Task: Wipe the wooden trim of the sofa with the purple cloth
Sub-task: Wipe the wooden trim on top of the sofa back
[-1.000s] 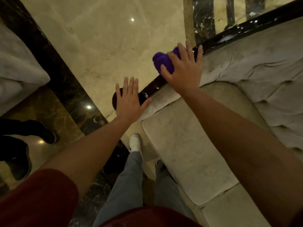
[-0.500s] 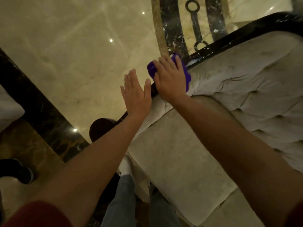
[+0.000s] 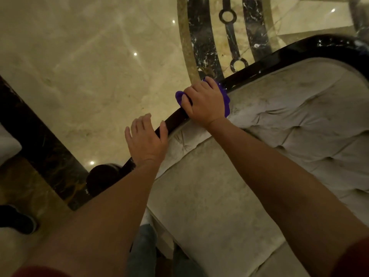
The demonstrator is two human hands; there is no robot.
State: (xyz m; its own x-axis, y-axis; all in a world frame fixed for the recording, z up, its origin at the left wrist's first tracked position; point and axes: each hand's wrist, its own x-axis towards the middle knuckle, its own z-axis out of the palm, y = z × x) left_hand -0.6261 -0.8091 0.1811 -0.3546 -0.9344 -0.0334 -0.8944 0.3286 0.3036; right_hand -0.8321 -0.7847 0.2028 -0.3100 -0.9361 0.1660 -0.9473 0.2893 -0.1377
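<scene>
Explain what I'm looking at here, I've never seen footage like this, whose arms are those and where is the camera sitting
There is no machine: these are a person's own two arms, filmed by a wide-angle camera worn on their head, looking forward and down. That is why the arms reach in from the bottom edge and the floor looks bent.

The right hand grips a purple cloth and presses it onto the dark, glossy wooden trim that runs along the top of a pale tufted sofa. The left hand holds nothing; its fingers are loosely bent beside the trim, lower down the rail, and I cannot tell whether it touches the wood.

Beyond the sofa is a polished marble floor. The person's jeans show at the bottom.
</scene>
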